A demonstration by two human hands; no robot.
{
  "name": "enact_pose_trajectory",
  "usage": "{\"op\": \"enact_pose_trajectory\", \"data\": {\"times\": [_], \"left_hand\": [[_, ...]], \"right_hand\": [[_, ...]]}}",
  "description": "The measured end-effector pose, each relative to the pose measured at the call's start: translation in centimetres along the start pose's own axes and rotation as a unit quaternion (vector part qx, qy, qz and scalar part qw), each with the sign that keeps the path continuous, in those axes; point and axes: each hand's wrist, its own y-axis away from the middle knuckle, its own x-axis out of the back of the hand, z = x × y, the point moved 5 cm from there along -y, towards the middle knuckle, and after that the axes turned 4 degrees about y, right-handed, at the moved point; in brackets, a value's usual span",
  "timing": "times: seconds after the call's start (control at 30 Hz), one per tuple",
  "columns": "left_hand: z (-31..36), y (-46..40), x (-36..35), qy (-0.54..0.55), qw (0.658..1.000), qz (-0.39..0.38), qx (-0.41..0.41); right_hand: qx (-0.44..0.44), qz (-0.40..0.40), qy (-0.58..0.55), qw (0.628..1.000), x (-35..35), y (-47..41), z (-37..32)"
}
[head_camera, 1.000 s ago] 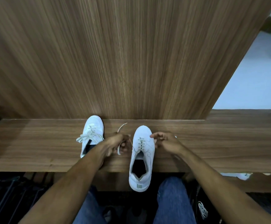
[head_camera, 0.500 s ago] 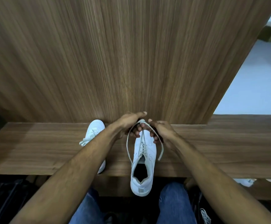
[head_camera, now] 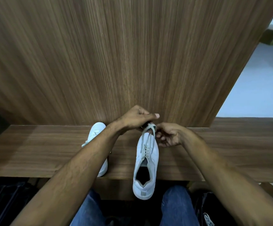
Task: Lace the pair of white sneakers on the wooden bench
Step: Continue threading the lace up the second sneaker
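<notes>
Lace (head_camera: 147, 136): wide side loops of half a second ago taken up, strands now drawn taut above the near sneaker (head_camera: 146, 160). Left hand (head_camera: 135, 119) and right hand (head_camera: 168, 135): raised from beside the eyelets, brought together over the toe.

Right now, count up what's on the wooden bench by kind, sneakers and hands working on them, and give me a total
White sneakers: 2, the right sneaker with its heel past the bench edge, and the left sneaker partly behind the forearm.
Hands: 2, the left hand and right hand, both pinching the right sneaker's lace above its toe.
Total: 4
</notes>
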Motion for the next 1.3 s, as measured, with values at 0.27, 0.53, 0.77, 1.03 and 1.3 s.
{"op": "enact_pose_trajectory", "data": {"times": [0.27,0.53,0.77,1.03,1.3], "left_hand": [[0.2,-0.3,1.6,0.126,0.989,0.073,-0.009],[0.4,-2.1,4.2,0.324,0.936,0.127,-0.043],[-4.9,-2.4,5.5,0.052,0.967,0.246,-0.022],[-9.0,-0.6,-0.8,-0.199,0.973,0.120,-0.004],[-8.1,-0.4,0.6,-0.128,0.956,0.257,0.060]], "right_hand": [[0.159,0.017,-0.071,0.985,1.4,-0.3,-1.5],[0.252,-0.013,0.093,0.963,-0.7,0.5,-2.2],[0.232,0.015,0.045,0.972,0.0,0.5,-1.6],[0.191,0.042,0.047,0.980,-0.1,-0.3,-0.9],[0.061,0.030,0.103,0.992,-0.7,0.1,0.6]]}}
